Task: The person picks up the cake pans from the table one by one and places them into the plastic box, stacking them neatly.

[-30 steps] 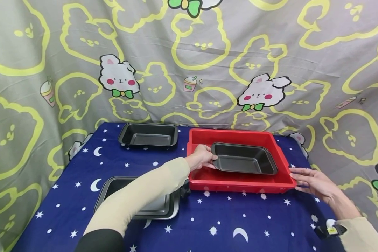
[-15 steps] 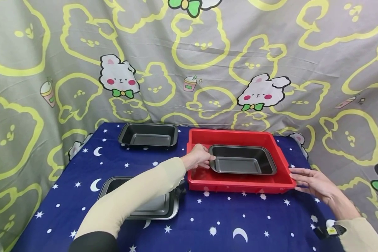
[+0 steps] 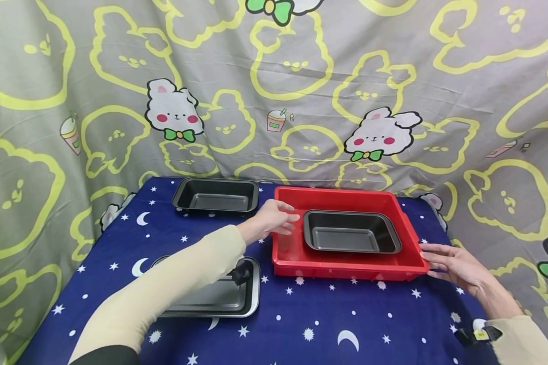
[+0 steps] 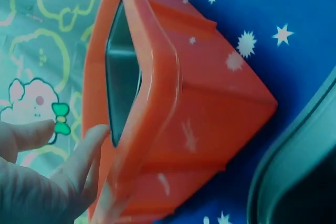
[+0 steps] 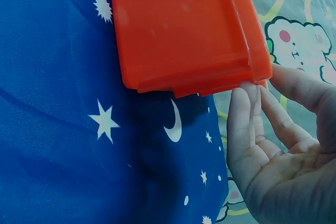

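Observation:
A black loaf pan (image 3: 352, 235) lies inside a red plastic tray (image 3: 347, 269), nearer its right half. My left hand (image 3: 273, 219) hovers over the tray's left rim with its fingers spread and nothing between them. In the left wrist view the fingertips are apart from the pan's edge, though one overlaps it. My right hand (image 3: 458, 268) holds the tray's right front corner. The right wrist view has the thumb at the top of the rim and the other fingers beneath it, pinching the red edge.
Another black loaf pan (image 3: 216, 196) stands at the back left of the table. Flat, dark baking pans (image 3: 224, 299), seemingly nested, lie at the front left, partly hidden by my left sleeve. A blue star-patterned cloth (image 3: 319, 334) covers the table, with a cartoon curtain (image 3: 237, 66) behind.
The loaf pan came down slightly into the red tray. My left hand let go of its left end and drew back to the left. The right hand stayed on the tray.

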`<state>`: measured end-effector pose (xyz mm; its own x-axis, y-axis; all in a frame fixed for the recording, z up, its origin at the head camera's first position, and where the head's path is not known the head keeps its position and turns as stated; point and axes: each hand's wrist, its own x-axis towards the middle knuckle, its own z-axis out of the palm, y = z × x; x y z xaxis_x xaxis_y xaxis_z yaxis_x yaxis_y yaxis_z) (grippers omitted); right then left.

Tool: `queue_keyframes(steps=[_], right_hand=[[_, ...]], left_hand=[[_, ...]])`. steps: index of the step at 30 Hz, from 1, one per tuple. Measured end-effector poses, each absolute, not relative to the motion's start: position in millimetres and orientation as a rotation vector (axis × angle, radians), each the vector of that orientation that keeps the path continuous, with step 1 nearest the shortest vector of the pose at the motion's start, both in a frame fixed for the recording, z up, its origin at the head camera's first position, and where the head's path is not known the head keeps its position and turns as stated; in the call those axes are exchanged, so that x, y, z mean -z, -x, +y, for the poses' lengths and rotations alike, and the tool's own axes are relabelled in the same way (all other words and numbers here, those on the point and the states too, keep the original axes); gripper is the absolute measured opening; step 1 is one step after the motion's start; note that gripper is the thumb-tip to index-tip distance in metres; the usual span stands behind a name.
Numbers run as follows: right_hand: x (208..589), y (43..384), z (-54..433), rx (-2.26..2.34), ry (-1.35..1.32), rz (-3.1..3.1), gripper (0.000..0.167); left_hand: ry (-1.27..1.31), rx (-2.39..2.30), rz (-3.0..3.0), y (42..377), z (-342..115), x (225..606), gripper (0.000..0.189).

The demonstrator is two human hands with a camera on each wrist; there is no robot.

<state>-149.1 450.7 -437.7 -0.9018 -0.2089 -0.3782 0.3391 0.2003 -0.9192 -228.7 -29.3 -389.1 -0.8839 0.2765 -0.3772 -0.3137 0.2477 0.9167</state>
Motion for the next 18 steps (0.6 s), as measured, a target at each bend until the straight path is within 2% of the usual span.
queue_keyframes(steps=[18], right_hand=[[437.2,149.5,452.2,1.746,-0.1,2.04,0.038]], left_hand=[[-0.19,-1.683,2.043,217.4,-97.0,372.8,0.048]])
